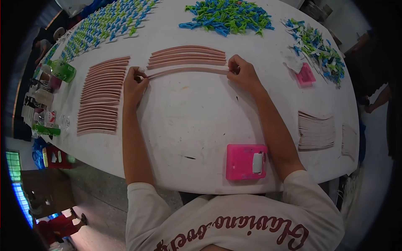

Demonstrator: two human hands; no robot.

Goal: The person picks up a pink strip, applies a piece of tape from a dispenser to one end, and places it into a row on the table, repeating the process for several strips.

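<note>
Between my two hands stretches a thin pinkish-brown strip [188, 70], bowed slightly away from me. My left hand [135, 83] pinches its left end, and my right hand [243, 73] pinches the right end. Just beyond it lie several matching strips [187, 54] in a row, one behind another. Left of my left hand is a longer column of the same strips [102, 96], set close together. A pink box with a white roller [246, 162] sits near the table edge, inside my right forearm.
A heap of blue and green clothespins [228, 16] lies at the back. More clothespins are in rows [104, 27] at far left and in a pile [320, 50] at right. Stacked strips [316, 130] and a pink container [305, 75] are at right; bottles [62, 71] stand along the left edge.
</note>
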